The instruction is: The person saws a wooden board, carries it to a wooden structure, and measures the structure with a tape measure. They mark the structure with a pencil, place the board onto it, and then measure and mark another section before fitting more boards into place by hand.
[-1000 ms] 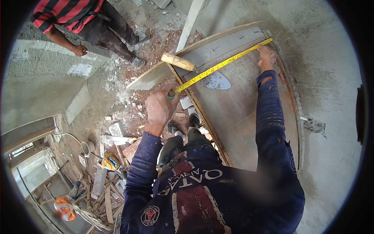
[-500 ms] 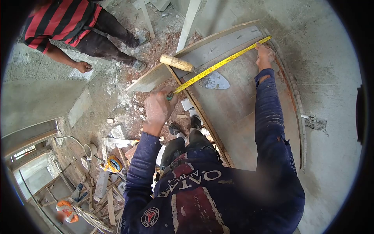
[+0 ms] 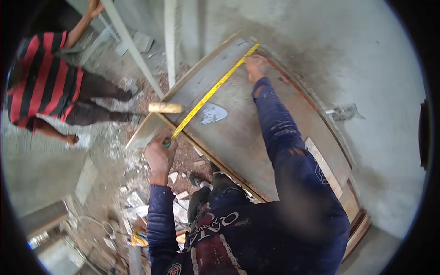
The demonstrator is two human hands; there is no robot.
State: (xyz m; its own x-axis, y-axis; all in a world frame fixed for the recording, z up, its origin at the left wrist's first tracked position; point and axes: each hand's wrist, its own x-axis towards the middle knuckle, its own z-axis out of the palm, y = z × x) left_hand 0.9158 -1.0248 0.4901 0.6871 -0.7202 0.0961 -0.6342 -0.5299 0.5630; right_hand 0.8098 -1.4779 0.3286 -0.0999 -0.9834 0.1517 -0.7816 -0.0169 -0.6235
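A yellow tape measure [image 3: 208, 95] is stretched across the near end of a grey board surface [image 3: 243, 123]. My left hand [image 3: 160, 153] is closed around its greenish case, just off the wooden front edge. At the wall side, my right hand [image 3: 256, 68] grips the blade close to its far end; the fingers are partly blurred. Beside the blade lies a trowel, its wooden handle [image 3: 166, 108] on the left and its pale metal blade [image 3: 211, 114] on the right; the tape passes over it.
A person in a red-and-black striped shirt [image 3: 43, 78] stands at the left, one hand raised towards a slanting post [image 3: 133, 50]. An upright post [image 3: 170, 41] is beyond the board. Rubble and wood scraps [image 3: 137, 199] litter the floor. A plastered wall [image 3: 348, 59] borders the right.
My view has turned, so the board, tape and both hands appear further left. The tape remains stretched between my hands. The other person has raised one arm to the post.
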